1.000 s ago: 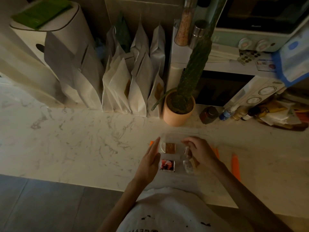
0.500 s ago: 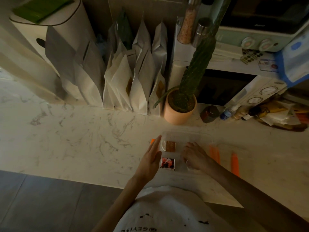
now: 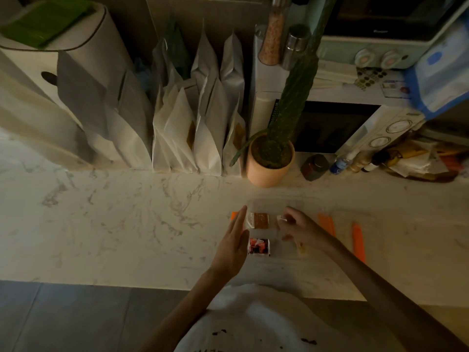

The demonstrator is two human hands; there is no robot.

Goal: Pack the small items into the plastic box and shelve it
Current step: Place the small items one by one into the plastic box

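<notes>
A clear plastic box (image 3: 275, 203) with orange clips sits on the marble counter in front of me. Inside it lie a brown packet (image 3: 259, 220) at the back left and a red and black packet (image 3: 259, 246) at the front left. My left hand (image 3: 234, 241) rests flat against the box's left side, fingers straight. My right hand (image 3: 298, 228) hovers over the right half of the box and pinches a small clear packet (image 3: 281, 219) at its fingertips. Another pale packet (image 3: 301, 247) peeks out under that wrist.
The box's clear lid (image 3: 370, 224) with orange clips (image 3: 358, 241) lies to the right. A potted cactus (image 3: 270, 161) stands just behind the box. White pouches (image 3: 198, 133) line the back, a microwave (image 3: 337, 125) and small bottles (image 3: 314, 166) stand at the right.
My right hand, pressed low in the box half a second ago, has lifted and moved to the back of the box with a small clear packet. My left hand stays on the box's side.
</notes>
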